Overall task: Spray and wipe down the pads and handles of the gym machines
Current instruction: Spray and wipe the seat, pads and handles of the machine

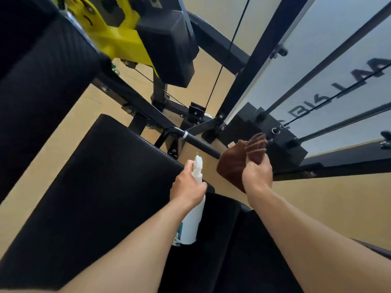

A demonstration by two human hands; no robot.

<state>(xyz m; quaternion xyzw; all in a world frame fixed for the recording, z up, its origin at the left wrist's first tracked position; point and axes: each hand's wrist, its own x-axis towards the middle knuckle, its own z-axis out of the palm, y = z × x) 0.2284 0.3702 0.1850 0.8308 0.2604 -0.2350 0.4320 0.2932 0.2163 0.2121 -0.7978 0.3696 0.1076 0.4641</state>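
Near the middle of the scene, above a black seat pad (101, 187), the left hand (187, 187) grips a white spray bottle (193, 220), contents not visible, while just right the right hand (257, 174) clamps a brown cloth (234, 163) round the black handle (201, 143).

Black weight stack (281, 140) low against a frosted panel (313, 49). Rising from the stack, three dark guide rods (330, 66) and one taut cable (338, 94). Behind the rods, mirrored dark lettering (304, 112) on the panel. Just left of the stack, a black upright (260, 53). Far up-left of the stack, a yellow bracket (120, 41). Below the stack, tan floor (328, 208).
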